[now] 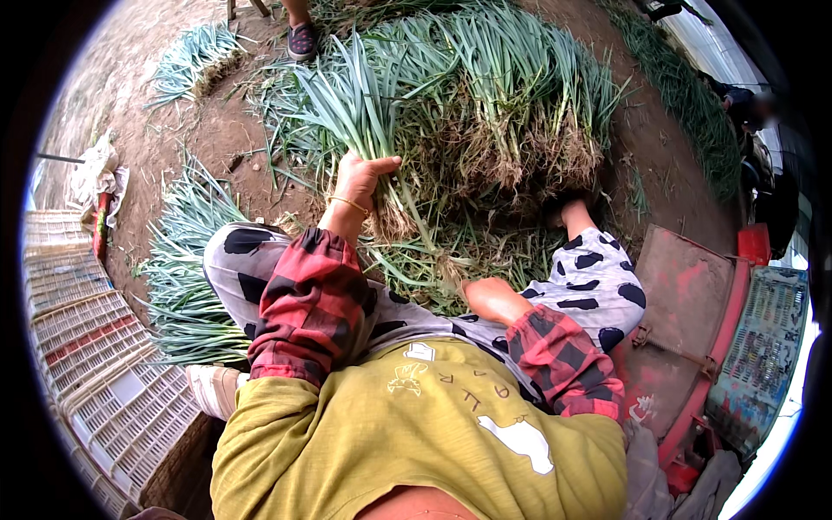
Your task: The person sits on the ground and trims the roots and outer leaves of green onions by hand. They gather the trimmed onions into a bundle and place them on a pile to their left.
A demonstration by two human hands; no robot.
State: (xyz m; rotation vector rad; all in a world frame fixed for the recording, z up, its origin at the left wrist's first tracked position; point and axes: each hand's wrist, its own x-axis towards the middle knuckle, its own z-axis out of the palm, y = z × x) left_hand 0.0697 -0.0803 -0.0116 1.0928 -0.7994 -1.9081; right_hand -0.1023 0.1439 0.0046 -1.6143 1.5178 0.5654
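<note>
My left hand [357, 182] holds a bunch of leek-like green plants [354, 107], its fingers around the pale stems and the thumb out to the right. Leaves fan upward, and brown roots [393, 218] hang below the fist. One longer stalk [416, 218] slants from this bunch down to the right. Its roots [452, 266] end close to my right hand [469, 289], which is blurred and low between my knees; its fingers cannot be made out. Beyond the hands lies a large heap of the same plants [513, 97], roots towards me. Loose leaves and trimmings [513, 250] cover the ground beneath.
More plants [195, 273] lie beside my left knee, with a small pile [198, 62] farther off. Plastic crates [117, 364] line the left. At the right stand a rusty red metal frame [682, 312] and a blue crate [757, 351]. Another person's shoe [302, 42] is beyond the heap.
</note>
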